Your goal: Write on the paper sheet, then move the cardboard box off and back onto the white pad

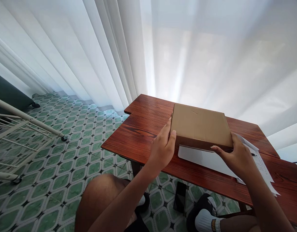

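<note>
White-painted metal forms the wheeled rack (29, 118) at far left, standing on the green-and-white tile floor (80, 125), well apart from the tabletop (136, 135). The tabletop's near left corner is bare reddish wood, and its far edge runs along the white curtain (90, 48).

Right of that corner, the left grip (163, 145) is grasping the left side of a cardboard box (201, 125). Good handling here, I judge, means even pressure from both sides, with the two hands at one height so that the box does not twist. The left forearm reaches up and rightward across the near edge; the fingers lie along the box's side, and the thumb stands up by its near left corner.

The box is over the middle of the tabletop, its top seen against the far edge. A flat white panel (201, 161) shows beneath its near side, close to the near edge; whether the box bears on it I cannot tell. A slightly raised hold would spare the panel from scraping.

The right grip (240, 158) is grasping the near right corner, thumb pointing left along the front face, forearm slanting in from the lower right. Beside it, toward the right end, lie handwritten papers (262, 166) and a dark pen (253, 154), best kept clear of that wrist.
</note>
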Tool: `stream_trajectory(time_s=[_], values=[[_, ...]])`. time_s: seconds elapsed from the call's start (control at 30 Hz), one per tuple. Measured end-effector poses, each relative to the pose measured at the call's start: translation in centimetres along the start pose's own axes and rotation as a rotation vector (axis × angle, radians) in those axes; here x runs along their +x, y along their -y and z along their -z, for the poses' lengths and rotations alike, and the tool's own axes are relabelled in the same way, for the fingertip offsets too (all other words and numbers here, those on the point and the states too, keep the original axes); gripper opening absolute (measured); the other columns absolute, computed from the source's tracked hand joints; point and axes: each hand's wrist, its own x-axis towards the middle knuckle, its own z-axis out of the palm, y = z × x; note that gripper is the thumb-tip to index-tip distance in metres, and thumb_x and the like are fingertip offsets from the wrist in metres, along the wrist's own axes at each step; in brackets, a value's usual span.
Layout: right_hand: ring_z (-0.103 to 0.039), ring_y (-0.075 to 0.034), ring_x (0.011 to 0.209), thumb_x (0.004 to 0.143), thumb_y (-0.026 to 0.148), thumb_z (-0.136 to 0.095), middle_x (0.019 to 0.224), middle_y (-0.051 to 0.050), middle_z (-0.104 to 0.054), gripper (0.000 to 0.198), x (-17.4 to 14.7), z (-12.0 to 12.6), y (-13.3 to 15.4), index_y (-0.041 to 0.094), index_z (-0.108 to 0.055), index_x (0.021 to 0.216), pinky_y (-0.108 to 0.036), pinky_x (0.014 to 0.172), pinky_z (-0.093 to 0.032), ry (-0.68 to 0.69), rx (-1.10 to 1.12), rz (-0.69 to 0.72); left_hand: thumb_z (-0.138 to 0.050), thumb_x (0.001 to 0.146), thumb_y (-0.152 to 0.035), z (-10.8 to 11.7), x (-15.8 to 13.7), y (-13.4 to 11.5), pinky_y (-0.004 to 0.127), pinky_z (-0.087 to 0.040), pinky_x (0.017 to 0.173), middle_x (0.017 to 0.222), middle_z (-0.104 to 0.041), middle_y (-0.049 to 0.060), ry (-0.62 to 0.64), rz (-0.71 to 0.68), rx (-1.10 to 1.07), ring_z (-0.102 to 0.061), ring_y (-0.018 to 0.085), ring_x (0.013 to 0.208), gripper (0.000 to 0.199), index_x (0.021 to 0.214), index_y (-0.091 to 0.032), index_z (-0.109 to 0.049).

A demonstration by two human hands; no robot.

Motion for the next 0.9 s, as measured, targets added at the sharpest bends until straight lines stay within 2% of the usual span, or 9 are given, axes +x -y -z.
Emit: stream_trajectory(time_s=[0.17,0.33,0.6,0.73,0.9], values=[[-0.065,-0.033,0.089,0.073,0.072,-0.067,0.113,-0.015,-0.068,0.09,0.4,-1.7,3.3,0.018,-0.047,0.143,-0.042,0.072,-0.049,0.05,0.091,0.031,-0.032,0.101,-0.042,2.9,0.5,0.5,0.043,-0.03,0.123,0.159,-0.04,-0.001,-0.092,0.051,0.019,-0.037,0.023,0.148,0.055,0.154,-0.027,-0.038],[-0.066,-0.031,0.083,0.075,0.068,-0.069,0.107,-0.013,-0.07,0.086,1.1,-3.4,5.2,0.019,-0.047,0.142,-0.04,0.07,-0.049,0.122,0.162,0.062,-0.033,0.1,-0.041,5.1,0.7,1.0,0.045,-0.03,0.123,0.158,-0.041,-0.002,-0.165,0.114,0.039,-0.039,0.025,0.146,0.056,0.154,-0.028,-0.038],[-0.065,-0.027,0.078,0.077,0.065,-0.069,0.107,-0.01,-0.07,0.08,1.4,-4.2,6.9,0.02,-0.048,0.139,-0.038,0.069,-0.047,0.139,0.195,0.107,-0.031,0.099,-0.041,6.7,0.7,1.5,0.046,-0.029,0.122,0.159,-0.04,0.0,-0.218,0.138,0.075,-0.039,0.027,0.146,0.056,0.153,-0.027,-0.04],[-0.062,-0.026,0.074,0.077,0.064,-0.068,0.103,-0.009,-0.07,0.079,1.7,-5.3,7.4,0.02,-0.049,0.14,-0.038,0.069,-0.046,0.169,0.202,0.128,-0.029,0.099,-0.041,7.4,0.9,1.9,0.047,-0.032,0.12,0.158,-0.042,0.001,-0.232,0.16,0.136,-0.04,0.029,0.145,0.056,0.152,-0.026,-0.041],[-0.063,-0.027,0.08,0.079,0.064,-0.067,0.108,-0.012,-0.07,0.078,1.9,-6.9,8.2,0.018,-0.049,0.139,-0.039,0.073,-0.047,0.211,0.235,0.145,-0.029,0.098,-0.038,8.1,1.3,2.6,0.047,-0.032,0.12,0.156,-0.045,0.0,-0.251,0.188,0.203,-0.041,0.03,0.144,0.056,0.151,-0.025,-0.043]])
